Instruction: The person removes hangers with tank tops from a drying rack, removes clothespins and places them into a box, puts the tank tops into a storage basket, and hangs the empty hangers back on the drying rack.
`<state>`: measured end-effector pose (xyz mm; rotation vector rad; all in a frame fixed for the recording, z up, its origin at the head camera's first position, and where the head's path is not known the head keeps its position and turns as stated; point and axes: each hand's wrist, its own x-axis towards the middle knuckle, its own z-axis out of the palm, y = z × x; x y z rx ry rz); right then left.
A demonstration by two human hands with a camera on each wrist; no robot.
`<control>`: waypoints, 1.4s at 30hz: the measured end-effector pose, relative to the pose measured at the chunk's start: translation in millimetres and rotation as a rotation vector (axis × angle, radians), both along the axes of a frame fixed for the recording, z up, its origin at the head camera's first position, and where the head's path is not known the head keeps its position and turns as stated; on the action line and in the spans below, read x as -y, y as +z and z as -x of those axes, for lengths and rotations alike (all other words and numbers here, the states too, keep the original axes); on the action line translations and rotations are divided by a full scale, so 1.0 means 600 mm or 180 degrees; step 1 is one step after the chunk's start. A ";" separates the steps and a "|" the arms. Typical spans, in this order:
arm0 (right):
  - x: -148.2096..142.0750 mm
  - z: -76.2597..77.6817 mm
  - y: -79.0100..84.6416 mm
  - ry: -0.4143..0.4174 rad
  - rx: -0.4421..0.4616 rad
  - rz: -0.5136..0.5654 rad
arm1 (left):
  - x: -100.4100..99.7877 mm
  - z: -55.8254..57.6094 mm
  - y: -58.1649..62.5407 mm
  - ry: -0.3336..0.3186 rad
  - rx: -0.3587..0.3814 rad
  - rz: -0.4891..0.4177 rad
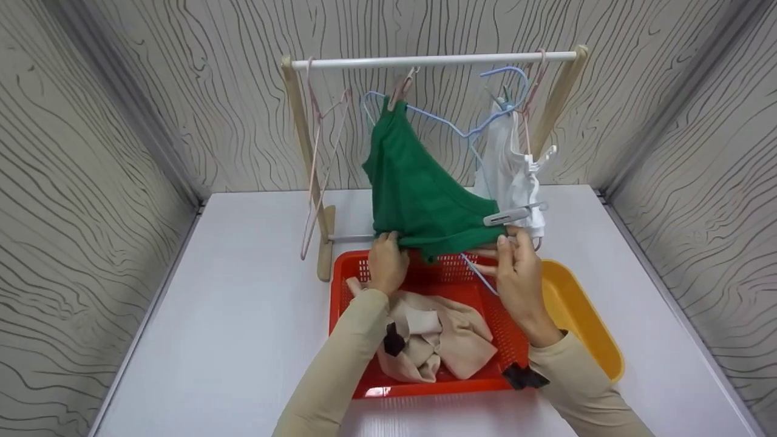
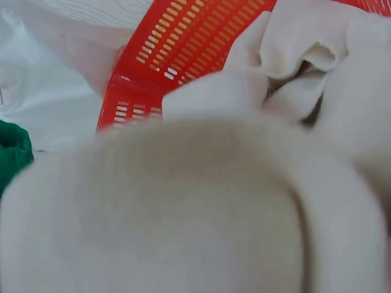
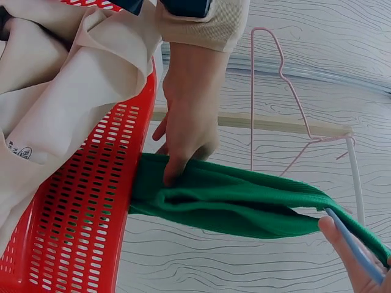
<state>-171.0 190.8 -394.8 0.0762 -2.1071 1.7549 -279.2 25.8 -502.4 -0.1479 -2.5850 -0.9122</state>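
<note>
A green tank top (image 1: 419, 188) hangs on a blue hanger (image 1: 446, 121). A pink clothespin (image 1: 400, 90) grips its left strap, and a grey clothespin (image 1: 507, 216) sits at its right side. My left hand (image 1: 388, 262) pinches the lower left edge of the top; in the right wrist view that left hand (image 3: 190, 122) has its fingers on the folded green cloth. At the lower right edge my right hand (image 1: 519, 276) pinches the cloth between thumb and fingers, beside the hanger's blue bar (image 3: 354, 247). A sleeve fills most of the left wrist view.
A red basket (image 1: 425, 388) with beige cloth (image 1: 455, 334) stands below my hands, a yellow tray (image 1: 586, 321) beside it. Behind is a rack with a white rod (image 1: 437, 60), carrying a pink hanger (image 1: 312, 182) at left and white garments (image 1: 510, 152) at right.
</note>
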 end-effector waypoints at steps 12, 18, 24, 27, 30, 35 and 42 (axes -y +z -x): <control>-0.011 0.007 -0.014 -0.0058 0.0043 0.0095 | 0.036 0.019 0.025 0.0014 0.0015 -0.0974; -0.014 0.012 -0.023 -0.0193 0.0073 -0.0008 | 0.046 0.020 0.047 0.0033 -0.0194 -0.1324; -0.017 0.017 -0.035 -0.0367 0.0078 -0.0121 | 0.047 0.012 0.081 0.0041 -0.0543 -0.1510; -0.020 0.019 -0.041 -0.0410 0.0038 -0.0115 | 0.046 0.000 0.098 0.0001 -0.0759 -0.1496; -0.022 0.020 -0.047 -0.0449 -0.0077 -0.0117 | 0.047 -0.020 0.109 -0.0213 -0.0892 -0.1255; -0.027 0.022 -0.056 -0.0541 -0.0388 -0.0232 | 0.053 -0.065 0.113 -0.0891 -0.0647 -0.0230; -0.034 0.025 -0.066 -0.1024 -0.0825 -0.0744 | 0.055 -0.105 0.096 -0.1798 0.0177 0.1138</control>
